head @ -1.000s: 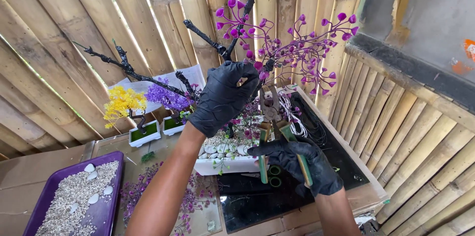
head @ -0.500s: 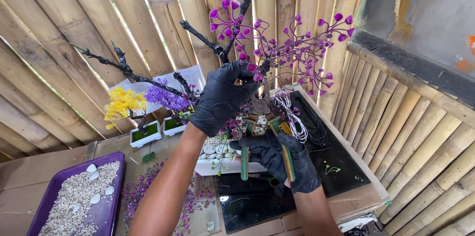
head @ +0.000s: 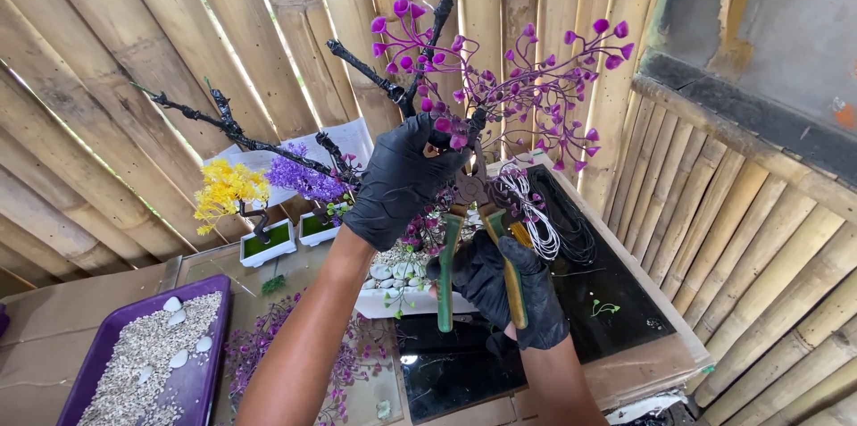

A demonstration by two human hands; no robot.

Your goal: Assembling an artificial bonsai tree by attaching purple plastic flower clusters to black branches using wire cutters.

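Note:
An artificial wire tree point(head: 406, 78) with black wrapped branches and purple bead blossoms point(head: 536, 96) stands in a white pot filled with pebbles point(head: 393, 288). My left hand point(head: 402, 178), in a black glove, grips the tree where the branches fork. My right hand point(head: 504, 288), also in a black glove, holds green-handled pliers point(head: 478, 247) whose jaws point up at the trunk just below my left hand. The jaw tips are hidden behind the branches.
Small yellow point(head: 228, 194) and purple point(head: 299, 178) bead trees stand in white pots at the back left. A purple tray of gravel point(head: 147, 359) lies at the lower left. Coils of white and black wire point(head: 544, 216) rest on a black glass sheet point(head: 616, 301). Bamboo walls point(head: 107, 78) surround the bench.
My right hand has lifted the pliers from near the table up to the trunk. My left hand has kept its hold on the branch fork.

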